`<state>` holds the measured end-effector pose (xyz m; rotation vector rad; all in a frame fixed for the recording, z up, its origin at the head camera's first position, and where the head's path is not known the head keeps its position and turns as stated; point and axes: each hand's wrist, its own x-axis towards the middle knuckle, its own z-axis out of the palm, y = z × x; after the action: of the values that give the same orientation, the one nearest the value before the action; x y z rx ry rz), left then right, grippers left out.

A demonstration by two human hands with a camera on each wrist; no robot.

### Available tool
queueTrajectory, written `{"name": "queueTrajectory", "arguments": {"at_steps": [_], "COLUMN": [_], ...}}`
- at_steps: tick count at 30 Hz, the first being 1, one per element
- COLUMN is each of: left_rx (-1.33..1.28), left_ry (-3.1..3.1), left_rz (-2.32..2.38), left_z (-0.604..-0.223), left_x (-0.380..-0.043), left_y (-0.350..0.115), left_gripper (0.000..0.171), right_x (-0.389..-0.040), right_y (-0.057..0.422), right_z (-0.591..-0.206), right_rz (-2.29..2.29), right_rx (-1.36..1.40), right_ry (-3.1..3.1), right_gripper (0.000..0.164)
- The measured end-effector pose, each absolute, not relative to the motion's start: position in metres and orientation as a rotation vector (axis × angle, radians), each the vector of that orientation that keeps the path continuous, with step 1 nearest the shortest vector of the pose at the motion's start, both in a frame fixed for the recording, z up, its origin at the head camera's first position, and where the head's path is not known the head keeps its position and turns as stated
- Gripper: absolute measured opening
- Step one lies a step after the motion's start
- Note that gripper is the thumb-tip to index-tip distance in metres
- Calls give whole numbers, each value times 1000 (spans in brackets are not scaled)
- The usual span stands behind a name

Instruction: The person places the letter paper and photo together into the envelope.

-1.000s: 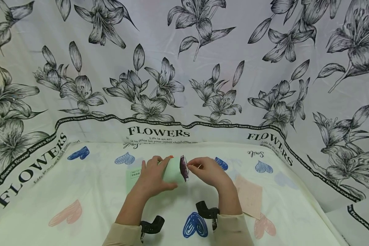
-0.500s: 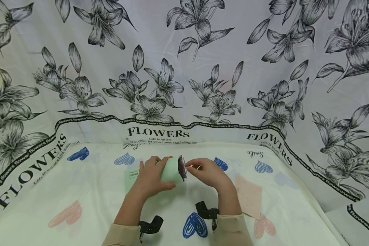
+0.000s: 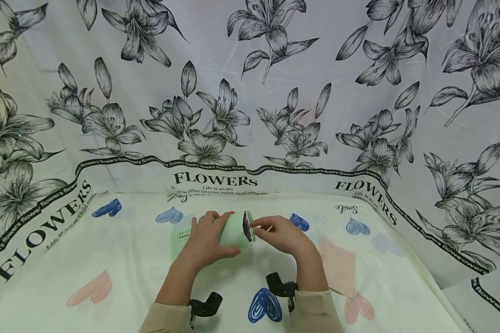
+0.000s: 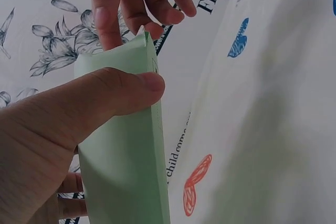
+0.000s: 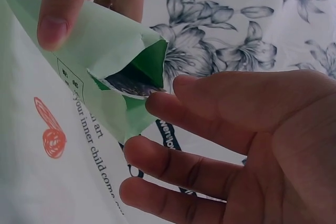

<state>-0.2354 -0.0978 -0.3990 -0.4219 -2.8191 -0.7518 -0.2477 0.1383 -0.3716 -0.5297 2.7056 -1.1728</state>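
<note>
In the head view my left hand [image 3: 204, 238] grips a light green paper box [image 3: 232, 230] from the left, held above the table. Its thumb lies across one face in the left wrist view. The box's open end faces right. Inside sits a dark purple printed thing [image 5: 134, 85] with a white edge, most of it hidden by the box. A green flap [image 5: 149, 61] stands at the opening. With thumb and index fingertips, my right hand [image 3: 281, 233] pinches the dark thing's edge. Its other fingers [image 5: 173, 158] reach out loosely below.
Left of my left hand shows a flat green piece [image 3: 178, 245] with a printed label; I cannot tell whether it joins the box. A peach paper sheet [image 3: 339, 266] lies on the heart-print tablecloth [image 3: 133, 296]. A flower-print curtain [image 3: 296, 185] closes off the back.
The dark thing's white edge shows less at the opening, and the green flap beside it shows more. Both hands have barely moved, and the left still grips the box.
</note>
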Motion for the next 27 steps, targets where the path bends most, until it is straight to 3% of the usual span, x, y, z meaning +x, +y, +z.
{"name": "queueTrajectory", "arguments": {"at_steps": [14, 27], "left_rx": [-444, -499], "left_ry": [-2801, -2744], "left_rz": [-755, -774], "left_z": [-399, -395], "left_x": [-235, -231], "left_y": [-96, -95], "left_gripper": [99, 95], "right_x": [-248, -245], "right_y": [136, 135], "right_z": [-373, -372], "right_rz": [-1172, -1163], "right_rx": [-539, -567], "right_ry": [2647, 2537], "right_gripper": [32, 56]}}
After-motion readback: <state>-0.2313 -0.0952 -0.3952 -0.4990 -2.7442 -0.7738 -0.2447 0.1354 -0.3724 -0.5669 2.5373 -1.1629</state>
